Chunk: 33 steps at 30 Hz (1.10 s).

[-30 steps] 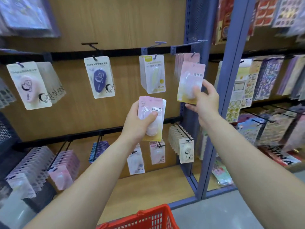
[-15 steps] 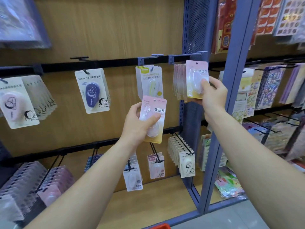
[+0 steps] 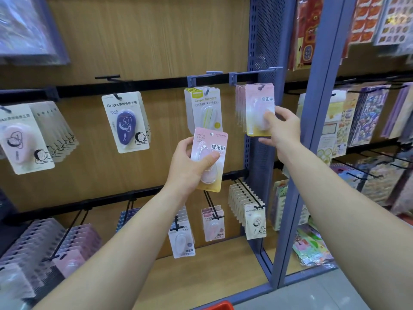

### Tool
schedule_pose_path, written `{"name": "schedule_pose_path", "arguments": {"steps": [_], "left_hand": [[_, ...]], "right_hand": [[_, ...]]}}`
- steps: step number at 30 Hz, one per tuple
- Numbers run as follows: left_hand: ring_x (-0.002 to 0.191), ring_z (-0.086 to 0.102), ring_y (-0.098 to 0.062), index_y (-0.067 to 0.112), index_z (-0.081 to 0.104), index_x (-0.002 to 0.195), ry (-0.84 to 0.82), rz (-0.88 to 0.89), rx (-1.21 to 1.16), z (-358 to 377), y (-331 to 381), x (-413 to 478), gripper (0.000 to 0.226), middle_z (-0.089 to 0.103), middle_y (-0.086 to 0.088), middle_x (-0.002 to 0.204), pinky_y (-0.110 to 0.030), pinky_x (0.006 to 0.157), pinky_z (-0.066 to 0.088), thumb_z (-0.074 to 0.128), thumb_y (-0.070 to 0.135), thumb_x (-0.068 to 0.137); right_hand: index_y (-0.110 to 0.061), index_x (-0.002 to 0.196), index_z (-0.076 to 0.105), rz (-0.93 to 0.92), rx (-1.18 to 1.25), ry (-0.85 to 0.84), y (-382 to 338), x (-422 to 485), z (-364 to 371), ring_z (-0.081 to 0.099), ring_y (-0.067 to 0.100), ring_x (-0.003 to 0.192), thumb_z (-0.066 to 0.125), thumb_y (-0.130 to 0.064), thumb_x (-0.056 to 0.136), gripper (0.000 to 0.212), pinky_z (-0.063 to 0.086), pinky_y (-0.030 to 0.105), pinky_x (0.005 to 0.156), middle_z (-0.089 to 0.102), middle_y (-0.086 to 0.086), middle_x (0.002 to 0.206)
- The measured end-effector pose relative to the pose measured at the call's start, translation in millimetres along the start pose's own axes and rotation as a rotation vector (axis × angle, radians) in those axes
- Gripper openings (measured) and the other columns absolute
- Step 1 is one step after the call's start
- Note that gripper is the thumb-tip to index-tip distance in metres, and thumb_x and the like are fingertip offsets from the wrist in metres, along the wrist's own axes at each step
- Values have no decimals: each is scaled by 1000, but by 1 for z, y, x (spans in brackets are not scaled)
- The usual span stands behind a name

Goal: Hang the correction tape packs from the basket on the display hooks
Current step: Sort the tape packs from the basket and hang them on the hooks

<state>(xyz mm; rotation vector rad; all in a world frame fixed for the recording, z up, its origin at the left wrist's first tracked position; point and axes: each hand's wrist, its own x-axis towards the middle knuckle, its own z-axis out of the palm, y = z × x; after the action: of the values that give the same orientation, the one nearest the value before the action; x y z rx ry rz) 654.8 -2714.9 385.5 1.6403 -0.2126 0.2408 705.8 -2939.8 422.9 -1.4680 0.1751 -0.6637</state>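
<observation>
My left hand point(image 3: 190, 164) grips a pink and yellow correction tape pack point(image 3: 211, 153) upright in front of the shelf wall, thumb across its blister. My right hand point(image 3: 282, 128) pinches the lower right of another pink pack point(image 3: 257, 104), which sits at the front of a row of like packs on a blue display hook point(image 3: 254, 73); the hook's wire passes through the hole at the pack's top. Only a sliver of the red basket point(image 3: 220, 306) shows at the bottom edge.
A second blue hook point(image 3: 206, 74) to the left carries yellow-striped packs point(image 3: 204, 108). Purple point(image 3: 125, 124) and pink point(image 3: 21, 139) Campus packs hang further left. Black hooks with more packs fill the lower rail. A blue upright post point(image 3: 312, 130) separates sticker displays on the right.
My right hand raised its pink pack up to the blue hook and onto it. The left hand stayed almost in place. The view tilted up, so less of the basket shows.
</observation>
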Motion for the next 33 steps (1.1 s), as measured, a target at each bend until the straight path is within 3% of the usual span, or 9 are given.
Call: {"name": "schedule_pose_path", "arguments": {"steps": [3, 5, 7, 9, 12, 17, 22, 29, 33], "left_hand": [[103, 72, -10, 24, 49, 137, 2, -1, 6, 2, 2, 1, 66, 71, 6, 121, -29, 82, 60, 86, 25, 82], [105, 71, -11, 23, 49, 138, 3, -1, 8, 2, 2, 3, 68, 71, 6, 122, -34, 88, 60, 86, 26, 81], [106, 70, -11, 24, 49, 137, 3, 1, 8, 4, 1, 5, 68, 70, 6, 122, -34, 89, 59, 87, 26, 80], [106, 70, -10, 22, 51, 135, 3, 0, 3, 7, -2, 5, 68, 70, 6, 122, -33, 89, 59, 88, 26, 79], [106, 70, -10, 20, 50, 134, -1, 2, -3, 13, -5, 4, 70, 69, 3, 123, -29, 86, 58, 89, 27, 77], [104, 68, -3, 20, 46, 134, -10, 6, 2, 18, -2, -2, 73, 67, 7, 122, -13, 73, 54, 89, 29, 76], [105, 69, -6, 18, 47, 136, -11, -4, -22, 18, -2, -2, 69, 68, 4, 124, -16, 75, 55, 87, 26, 80], [103, 70, -8, 18, 47, 131, -16, -21, -59, 23, -4, -2, 63, 68, 2, 121, -17, 72, 56, 86, 23, 81], [105, 71, -14, 19, 45, 129, -44, -35, -74, 24, -5, 0, 61, 68, 0, 122, -31, 79, 62, 85, 26, 83]], "right_hand": [[-26, 140, 55, -4, -292, 57, 8, -7, -3, 59, 18, 108, 63, -36, 97, 45, 56, 37, 87, 59, -10, 115], [-25, 135, 56, -76, -372, 70, 16, -23, -5, 60, 18, 110, 64, -41, 96, 44, 51, 39, 95, 61, -5, 119], [-22, 116, 65, -97, -219, -71, 20, -49, -4, 65, 14, 97, 61, -32, 99, 21, 53, 36, 89, 67, -5, 104], [-20, 103, 69, -23, -78, -300, 22, -78, 0, 67, 12, 85, 57, -25, 102, 13, 56, 35, 77, 71, -3, 95], [-21, 109, 70, -1, -31, -482, 29, -101, 1, 72, 17, 94, 63, -24, 99, 12, 59, 35, 75, 74, 5, 105], [-21, 105, 71, -78, -70, -493, 32, -104, 0, 69, 16, 94, 78, -20, 89, 17, 59, 30, 73, 71, 10, 106], [-18, 93, 66, -79, -31, -470, 34, -100, 0, 68, 14, 87, 75, -14, 91, 10, 60, 35, 74, 68, 0, 92], [-27, 115, 55, -33, -76, -436, 43, -102, 3, 72, 21, 86, 94, -26, 69, 60, 60, 51, 89, 69, -1, 97], [-26, 112, 61, -77, -122, -451, 44, -99, 2, 74, 22, 92, 90, -24, 76, 46, 58, 51, 91, 75, 1, 104]]}}
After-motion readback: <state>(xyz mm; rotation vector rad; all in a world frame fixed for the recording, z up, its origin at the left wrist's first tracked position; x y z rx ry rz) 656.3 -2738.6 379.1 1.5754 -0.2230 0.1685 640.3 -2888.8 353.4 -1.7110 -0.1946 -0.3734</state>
